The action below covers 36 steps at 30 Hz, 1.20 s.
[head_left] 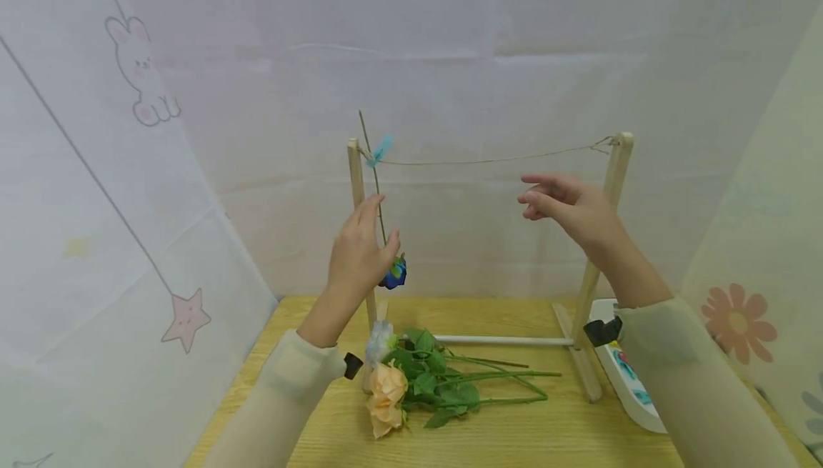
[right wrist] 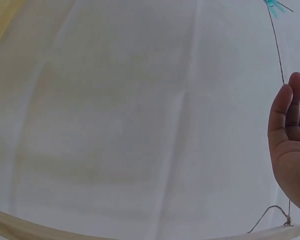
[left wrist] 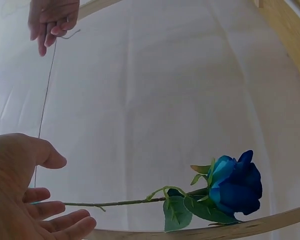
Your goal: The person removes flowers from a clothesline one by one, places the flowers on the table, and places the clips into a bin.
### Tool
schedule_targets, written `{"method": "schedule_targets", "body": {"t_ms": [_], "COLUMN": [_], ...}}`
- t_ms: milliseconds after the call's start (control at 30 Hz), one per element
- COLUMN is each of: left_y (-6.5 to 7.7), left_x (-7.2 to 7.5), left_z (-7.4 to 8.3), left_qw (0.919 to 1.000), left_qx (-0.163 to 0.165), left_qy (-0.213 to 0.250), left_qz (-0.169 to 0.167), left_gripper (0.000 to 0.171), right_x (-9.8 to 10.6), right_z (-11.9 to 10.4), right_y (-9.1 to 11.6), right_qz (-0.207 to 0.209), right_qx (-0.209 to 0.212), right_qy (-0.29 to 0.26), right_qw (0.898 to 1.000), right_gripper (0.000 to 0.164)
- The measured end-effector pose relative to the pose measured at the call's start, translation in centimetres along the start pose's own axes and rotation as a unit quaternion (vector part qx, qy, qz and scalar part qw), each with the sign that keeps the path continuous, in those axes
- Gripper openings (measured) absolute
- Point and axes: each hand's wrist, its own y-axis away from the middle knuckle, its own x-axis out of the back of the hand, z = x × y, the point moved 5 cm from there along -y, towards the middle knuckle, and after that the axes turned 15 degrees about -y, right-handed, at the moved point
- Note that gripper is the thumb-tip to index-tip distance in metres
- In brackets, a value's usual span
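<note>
A blue rose (head_left: 394, 275) hangs head down at the left end of a thin string (head_left: 476, 162), its stem held by a light-blue clothespin (head_left: 382, 150). My left hand (head_left: 356, 257) is beside the stem, thumb and fingers spread apart with nothing gripped. In the left wrist view, the rose's blue bloom (left wrist: 236, 186) and leaves extend past the loosely bent fingers (left wrist: 65, 222). On the right, my right hand (head_left: 575, 214) hovers in front of the string near the right post, fingers loosely bent and holding nothing. Its palm shows at the edge of the right wrist view.
The string spans two wooden posts (head_left: 607, 200), joined low down by a white bar (head_left: 508, 341). Peach roses (head_left: 387, 393) and a pale flower (head_left: 379, 339) lie on the wooden table (head_left: 514, 439). A white tray (head_left: 648, 419) with colored clips stands at right.
</note>
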Motion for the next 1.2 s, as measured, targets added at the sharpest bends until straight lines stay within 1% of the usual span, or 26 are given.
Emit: {"method": "schedule_targets", "body": {"t_ms": [133,233,467,633,700,767,833,1000,1067,1200], "left_y": [-0.2,-0.4,-0.6,-0.9,-1.0,-1.1,-1.2,-1.4,-1.4,-1.6], "left_x": [0.0,0.1,0.3,-0.2,-0.5,-0.8,-1.0,-1.6,-1.8,-2.2], "left_z": [-0.1,0.0,0.3,0.7,0.8,0.9,0.9,1.0,0.9,0.8], "left_qw": [0.9999,0.9998,0.999,0.9973,0.9953,0.9935,0.9918,0.9889,0.9861,0.9775], "left_qx": [0.007,0.014,0.032,0.05,0.062,0.072,0.081,0.1,0.112,0.137], "left_qy": [0.009,0.016,0.025,0.036,0.053,0.069,0.083,0.099,0.111,0.147], "left_qz": [0.002,-0.001,-0.016,-0.04,-0.052,-0.056,-0.053,-0.047,-0.054,-0.064], "left_gripper": [0.061,0.061,0.063,0.065,0.067,0.069,0.072,0.075,0.076,0.075], "right_x": [-0.6,-1.0,-2.2,-2.9,-3.3,-3.9,-4.5,-6.7,-7.6,-9.1], "right_z": [-0.4,-0.7,-1.1,-1.2,-1.2,-1.4,-1.5,-1.9,-2.0,-2.1], "right_y": [-0.8,-1.3,-2.6,-3.4,-3.8,-4.2,-4.7,-6.0,-6.5,-7.7], "right_qz": [0.007,0.005,-0.007,-0.016,-0.019,-0.023,-0.028,-0.045,-0.051,-0.063], "right_qx": [-0.004,-0.003,0.017,0.014,0.01,0.007,0.002,-0.004,-0.005,-0.009], "right_qy": [-0.001,-0.002,-0.025,-0.035,-0.034,-0.03,-0.037,-0.043,-0.04,-0.041], "right_qw": [1.0,1.0,1.0,0.999,0.999,0.999,0.999,0.998,0.998,0.997], "right_gripper": [0.044,0.044,0.041,0.043,0.043,0.044,0.044,0.044,0.043,0.041]}}
